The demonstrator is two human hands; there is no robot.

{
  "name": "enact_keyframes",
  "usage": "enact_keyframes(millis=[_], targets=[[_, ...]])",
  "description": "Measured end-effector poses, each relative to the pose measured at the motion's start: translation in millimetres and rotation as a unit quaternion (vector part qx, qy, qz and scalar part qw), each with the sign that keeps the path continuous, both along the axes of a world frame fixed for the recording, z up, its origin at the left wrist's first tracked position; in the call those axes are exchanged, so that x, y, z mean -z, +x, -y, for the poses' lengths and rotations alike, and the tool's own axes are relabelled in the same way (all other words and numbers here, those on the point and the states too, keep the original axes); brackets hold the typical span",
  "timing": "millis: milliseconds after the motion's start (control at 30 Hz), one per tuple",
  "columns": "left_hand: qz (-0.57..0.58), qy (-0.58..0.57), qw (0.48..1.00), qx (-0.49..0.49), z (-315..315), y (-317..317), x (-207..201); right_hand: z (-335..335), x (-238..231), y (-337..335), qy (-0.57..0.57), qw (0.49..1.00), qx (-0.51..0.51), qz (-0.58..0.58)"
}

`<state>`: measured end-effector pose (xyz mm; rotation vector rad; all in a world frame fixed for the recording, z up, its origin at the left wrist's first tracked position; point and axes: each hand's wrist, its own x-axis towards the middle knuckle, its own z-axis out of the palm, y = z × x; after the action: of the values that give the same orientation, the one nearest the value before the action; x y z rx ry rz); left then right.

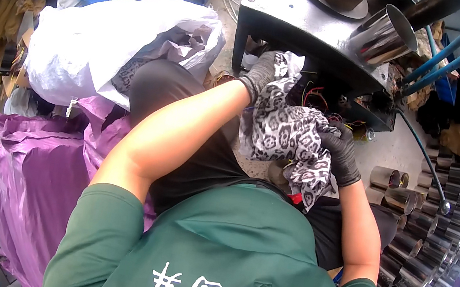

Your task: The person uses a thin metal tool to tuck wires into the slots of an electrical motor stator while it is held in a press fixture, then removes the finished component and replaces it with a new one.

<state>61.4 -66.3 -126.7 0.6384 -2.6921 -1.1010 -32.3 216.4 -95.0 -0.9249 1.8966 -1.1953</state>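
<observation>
Your gloved left hand point(260, 76) and right hand point(340, 152) each have fingers curled closed on the leopard-print cloth point(286, 130) bunched between them.

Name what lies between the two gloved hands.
In the head view, a leopard-print cloth spans the stretch between them, held by the left hand and the right hand.

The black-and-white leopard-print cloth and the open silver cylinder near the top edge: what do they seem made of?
Leopard-print cloth: soft, matte fabric, since it folds and crumples; fibre unclear. Open silver cylinder: probably polished metal, given its mirror-like reflections.
</observation>
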Motion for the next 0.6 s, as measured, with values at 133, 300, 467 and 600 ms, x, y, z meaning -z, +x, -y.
enact_keyframes(millis=[133,300,467,600], targets=[[-0.069,0.066,0.993,-0.075,17,3,22,15,-18,16,0.057,0.990,-0.110,-0.070],[0.116,-0.217,0.960,0.137,-19,3,35,42,40,32,0.174,0.962,-0.203,-0.055],[0.187,-0.080,0.934,0.293,-50,32,39,58,55,60,0.216,0.934,-0.266,-0.102],[0.293,0.024,0.908,0.297,-65,32,57,46,52,54,0.193,0.929,-0.297,-0.108]])
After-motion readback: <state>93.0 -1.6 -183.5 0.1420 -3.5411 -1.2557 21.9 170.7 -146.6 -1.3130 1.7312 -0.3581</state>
